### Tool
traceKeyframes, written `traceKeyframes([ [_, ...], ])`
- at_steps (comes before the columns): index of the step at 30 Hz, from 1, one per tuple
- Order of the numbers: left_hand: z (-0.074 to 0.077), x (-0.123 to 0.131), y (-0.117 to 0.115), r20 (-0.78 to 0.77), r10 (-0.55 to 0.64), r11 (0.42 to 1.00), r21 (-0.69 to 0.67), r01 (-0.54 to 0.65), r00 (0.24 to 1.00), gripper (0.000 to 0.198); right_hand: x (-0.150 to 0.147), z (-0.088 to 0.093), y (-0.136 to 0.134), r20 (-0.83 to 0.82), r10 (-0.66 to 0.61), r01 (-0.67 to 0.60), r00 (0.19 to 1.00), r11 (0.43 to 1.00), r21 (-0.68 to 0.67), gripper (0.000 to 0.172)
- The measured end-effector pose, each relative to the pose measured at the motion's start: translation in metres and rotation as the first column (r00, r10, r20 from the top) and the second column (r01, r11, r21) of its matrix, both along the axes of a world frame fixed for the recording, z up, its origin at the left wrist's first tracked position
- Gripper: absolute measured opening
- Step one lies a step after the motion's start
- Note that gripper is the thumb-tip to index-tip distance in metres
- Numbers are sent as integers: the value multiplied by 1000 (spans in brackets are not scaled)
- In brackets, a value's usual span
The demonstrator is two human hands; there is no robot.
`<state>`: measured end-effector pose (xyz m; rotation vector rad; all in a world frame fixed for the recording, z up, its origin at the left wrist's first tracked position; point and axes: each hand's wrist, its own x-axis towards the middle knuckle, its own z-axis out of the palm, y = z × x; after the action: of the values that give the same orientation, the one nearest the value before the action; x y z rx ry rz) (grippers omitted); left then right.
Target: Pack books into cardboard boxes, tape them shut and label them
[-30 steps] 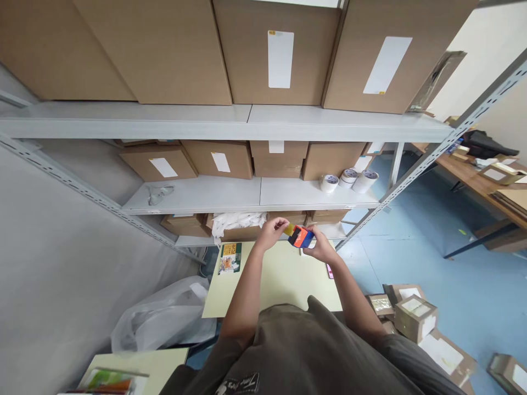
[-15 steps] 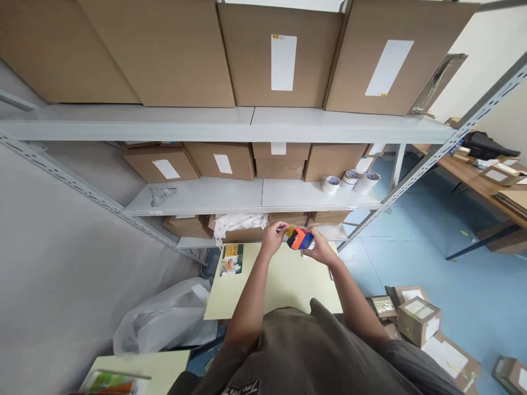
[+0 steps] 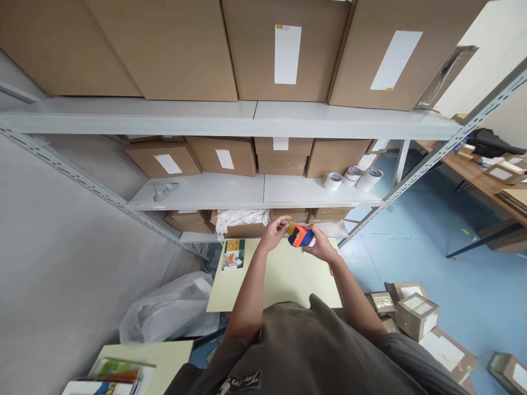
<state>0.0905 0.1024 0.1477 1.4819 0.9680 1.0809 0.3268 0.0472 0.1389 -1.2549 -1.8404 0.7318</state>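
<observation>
An orange and blue tape dispenser (image 3: 300,236) is held above the pale yellow table (image 3: 284,282). Its right side rests in my right hand (image 3: 321,246), whose fingers wrap round it. At its left end a short piece of yellowish tape (image 3: 290,227) sticks out. My left hand (image 3: 276,232) is closed in a pinch on that tape, close to the dispenser. Left of my forearm, a printed green and orange leaflet (image 3: 233,255) lies on the table.
A grey metal shelf rack (image 3: 230,125) with cardboard boxes (image 3: 288,60) stands in front of me. White tape rolls (image 3: 333,181) sit on its middle shelf. Parcels (image 3: 418,315) lie on the floor at right; a translucent plastic bag (image 3: 168,310) is at left.
The camera view has tilted slightly down, so the shelves sit higher in the picture. Both hands keep the same hold on the dispenser and tape.
</observation>
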Motion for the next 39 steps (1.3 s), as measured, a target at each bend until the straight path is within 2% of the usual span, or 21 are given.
traceKeyframes([
  [3,-6,3,4,60,1,999,-47,2,998,51,-1,0,1,-20,8,-8,1000,1000,-6,57],
  [6,-5,1,9,58,1,998,-56,2,998,47,-1,-1,2,2,17,-17,1000,1000,-4,58],
  [10,8,-14,13,-60,37,999,20,-36,998,38,3,-2,5,112,-16,17,994,1000,-12,60],
  [13,18,-23,15,-167,65,995,86,-52,984,31,9,-2,4,125,-18,22,992,999,-29,61],
  [18,20,-20,16,-276,116,989,122,-85,954,16,11,-2,-1,83,-1,3,997,1000,-20,59],
  [23,18,-16,12,-294,103,991,107,-74,950,13,8,-15,-3,110,-48,49,993,999,-7,60],
  [27,24,-13,6,-354,135,991,55,-124,925,17,3,-27,-1,128,-106,111,986,993,-36,64],
  [30,29,-11,0,-392,186,978,162,-131,901,36,0,-31,3,85,-83,88,993,994,-61,66],
  [32,33,-11,-4,-443,202,960,267,-87,873,43,-1,-31,5,50,-65,69,997,995,-77,67],
  [35,39,-14,-11,-505,211,923,386,0,837,41,-2,-31,5,-5,-53,52,999,992,-111,68],
  [39,45,-17,-22,-490,207,897,440,35,847,40,-3,-32,-1,-97,-37,20,995,985,-171,68],
])
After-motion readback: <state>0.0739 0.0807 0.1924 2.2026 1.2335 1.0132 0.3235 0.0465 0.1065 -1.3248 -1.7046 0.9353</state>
